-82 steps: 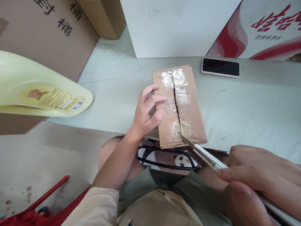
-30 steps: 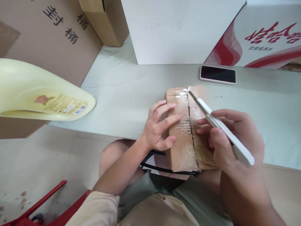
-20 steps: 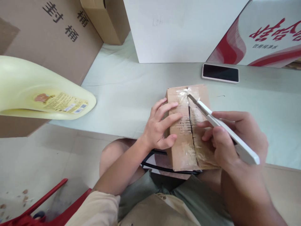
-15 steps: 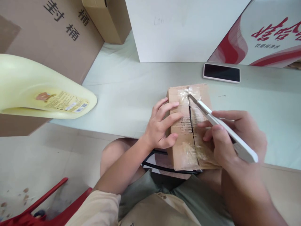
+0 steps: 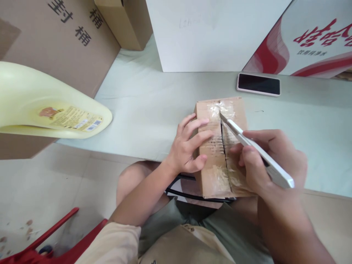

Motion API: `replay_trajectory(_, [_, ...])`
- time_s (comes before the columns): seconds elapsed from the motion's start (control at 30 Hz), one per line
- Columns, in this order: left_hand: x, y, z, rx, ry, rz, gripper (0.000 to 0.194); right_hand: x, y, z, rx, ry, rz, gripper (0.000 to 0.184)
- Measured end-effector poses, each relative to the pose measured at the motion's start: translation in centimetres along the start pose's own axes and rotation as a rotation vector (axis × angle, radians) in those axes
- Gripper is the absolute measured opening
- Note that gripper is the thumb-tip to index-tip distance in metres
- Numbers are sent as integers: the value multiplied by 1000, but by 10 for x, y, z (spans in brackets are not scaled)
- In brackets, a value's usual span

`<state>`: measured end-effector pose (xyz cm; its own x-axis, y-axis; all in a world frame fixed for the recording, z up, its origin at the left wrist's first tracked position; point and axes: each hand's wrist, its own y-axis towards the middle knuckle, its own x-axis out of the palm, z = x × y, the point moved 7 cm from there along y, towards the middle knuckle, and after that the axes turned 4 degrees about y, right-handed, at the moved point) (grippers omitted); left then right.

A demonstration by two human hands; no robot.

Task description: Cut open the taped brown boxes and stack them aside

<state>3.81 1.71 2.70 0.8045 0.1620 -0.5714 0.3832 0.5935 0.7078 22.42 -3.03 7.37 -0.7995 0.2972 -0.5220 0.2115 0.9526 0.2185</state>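
A small cardboard box (image 5: pixel 213 172) lies near the front edge of the covered table, with clear tape over its top and a dark slit along its middle seam. My left hand (image 5: pixel 189 143) rests on the box's left side, fingers spread, the fingertips and thumb touching the top. My right hand (image 5: pixel 271 157) is closed around a white utility knife (image 5: pixel 268 158). The knife's blade is out and slants down to the far part of the seam, its tip at the tape. Some right-hand fingers are hidden behind the knife.
A phone (image 5: pixel 258 84) lies beyond the box. Behind stand a white box (image 5: pixel 209 40) and a red-and-white carton (image 5: pixel 310 55). At left are a large carton (image 5: pixel 82 66) and a pale yellow bottle (image 5: pixel 55 99). A red stool (image 5: pixel 63 242) stands on the floor.
My right hand and the knife's handle have shifted slightly left, while the blade tip stays near the far end of the seam. My left hand stays on the box.
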Motion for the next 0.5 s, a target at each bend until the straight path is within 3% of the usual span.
replay_trajectory(0.17, [1,-1,-1,-8,20,-19,58,-4,-4,4,-20,23,39,23])
replay_trajectory(0.33, [3,-1,-3,-16,19,-24,60,-2,-2,3,-64,2,1,18])
replay_trajectory(0.5, [0,1,-1,10,17,16,56,-17,-11,5,-83,46,27,16])
